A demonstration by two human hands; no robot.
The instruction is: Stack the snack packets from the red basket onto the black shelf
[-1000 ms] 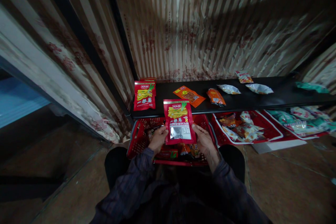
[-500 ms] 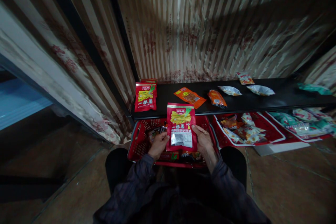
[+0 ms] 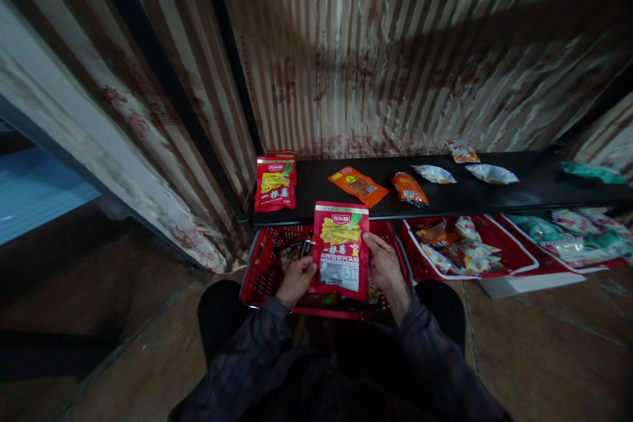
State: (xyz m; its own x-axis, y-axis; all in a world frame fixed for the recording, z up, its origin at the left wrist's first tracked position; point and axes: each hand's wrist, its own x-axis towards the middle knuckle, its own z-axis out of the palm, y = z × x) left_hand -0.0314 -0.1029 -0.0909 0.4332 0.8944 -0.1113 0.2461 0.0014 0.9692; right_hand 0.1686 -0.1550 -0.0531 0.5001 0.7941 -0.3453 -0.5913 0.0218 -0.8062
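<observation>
- The right hand (image 3: 388, 269) is clamped on the right edge of a red packet (image 3: 341, 231).
- The left hand (image 3: 295, 282) is at its left edge; I cannot tell whether it pinches or only touches.
- This packet is above a red basket (image 3: 260, 273), before the black shelf (image 3: 475, 194).
- A similar packet (image 3: 275, 188) is at the shelf's left end.
</observation>
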